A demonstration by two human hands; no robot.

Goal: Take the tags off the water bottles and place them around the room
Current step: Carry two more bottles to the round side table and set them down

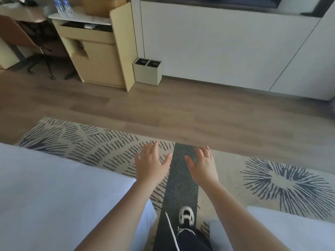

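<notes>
A: Take the cabinet [94, 57] as the marker. What's left of it?

B: A desk [21, 14] and a brown chair [20, 36] pushed under it. On the cabinet's white top, toward its left end, stand two water bottles [62, 4] with blue labels, touching or nearly so. They're too far off to tell whether tags hang on them.

A: And right of the cabinet?

B: A small two-slot bin [147, 73] on the floor just beside it, against a long white wall unit [226, 46].

A: The hands?

B: Well in front of the cabinet, out over the patterned rug [90, 147]. The left hand [151, 164] and right hand [204, 166] are both spread, palms down, fingers straight, holding nothing. A white bed [54, 196] sits at the lower left, a shoe [186, 216] below the hands.

A: Why held out like that?

B: My guess is they're free and ready because the job hasn't begun; the bottles sit upright where a guest would reach them, so the next step is walking over to the cabinet.
</notes>
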